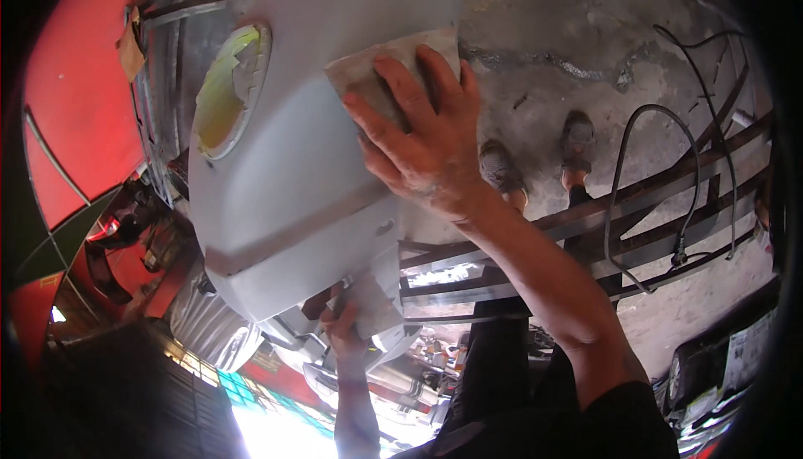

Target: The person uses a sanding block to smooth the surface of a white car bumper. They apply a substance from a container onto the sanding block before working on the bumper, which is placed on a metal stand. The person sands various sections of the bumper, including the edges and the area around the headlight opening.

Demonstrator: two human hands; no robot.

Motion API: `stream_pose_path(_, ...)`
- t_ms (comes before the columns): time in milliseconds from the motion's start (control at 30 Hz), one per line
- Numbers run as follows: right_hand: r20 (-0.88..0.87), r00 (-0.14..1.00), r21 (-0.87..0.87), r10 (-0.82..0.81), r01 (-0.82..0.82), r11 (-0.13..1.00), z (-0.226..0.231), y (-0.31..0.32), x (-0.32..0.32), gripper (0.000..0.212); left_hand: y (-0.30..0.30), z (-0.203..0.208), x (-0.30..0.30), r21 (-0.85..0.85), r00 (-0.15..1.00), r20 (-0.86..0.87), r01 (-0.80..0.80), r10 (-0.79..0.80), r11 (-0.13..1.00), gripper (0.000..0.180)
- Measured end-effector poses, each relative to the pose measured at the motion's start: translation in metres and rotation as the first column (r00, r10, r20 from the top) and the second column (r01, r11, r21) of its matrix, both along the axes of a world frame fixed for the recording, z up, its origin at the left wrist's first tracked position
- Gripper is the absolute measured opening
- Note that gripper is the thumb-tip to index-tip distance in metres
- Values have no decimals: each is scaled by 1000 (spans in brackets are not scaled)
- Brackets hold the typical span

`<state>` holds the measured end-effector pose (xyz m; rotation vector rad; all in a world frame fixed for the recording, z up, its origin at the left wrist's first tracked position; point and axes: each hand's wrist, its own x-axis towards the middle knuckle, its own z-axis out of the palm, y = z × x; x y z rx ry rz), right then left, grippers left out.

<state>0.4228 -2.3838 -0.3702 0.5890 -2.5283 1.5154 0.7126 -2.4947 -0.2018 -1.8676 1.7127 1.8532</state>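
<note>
- A red panel with a curved dark trim line is seen at the far left, and a tan scrap is stuck near its upper edge.
- Below it, dark parts and a ribbed grey cover are crowded together; they are too dim to tell apart.
- A large grey primed shell fills the middle of the view and is raised above the concrete floor.
- A round opening with a yellow-green inside is set in the shell's upper left face.
- A raised seam is seen running across the shell's lower part, from lower left to upper right.
- The left hand is raised from the lower edge and its grip is closed on the shell's lower rim, beside a pale flap.
- A sanding sheet is pressed flat against the shell's upper right area.
- The right hand is laid over that sheet with the fingers spread, so the sheet is held down rather than clenched.
- Two shoes are seen on the floor, just right of the right wrist.
- Dark metal bars are crossed at the right, and a black cable is looped over them.
</note>
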Motion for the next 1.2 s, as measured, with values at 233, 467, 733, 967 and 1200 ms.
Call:
stream_pose_path(233,7,1000,127,15,-16,992,-6,1,-3,60,7,2,-19,15,999,29,13,-14,1000,55)
stream_pose_path(467,106,991,112,-82,70,991,-34,21,0,55,1,0,-6,-4,999,31,22,-22,1000,63)
stream_pose_path(733,171,970,22,-175,174,984,-52,34,1,55,-7,-2,8,-36,996,83,48,-45,998,68)
stream_pose_path(967,217,960,-38,-178,190,981,-40,18,11,50,-6,-4,14,-61,996,94,-2,8,998,66)
stream_pose_path(1200,258,955,-36,-145,159,987,-13,9,9,52,-8,-3,13,-20,998,55,9,-8,1000,72)
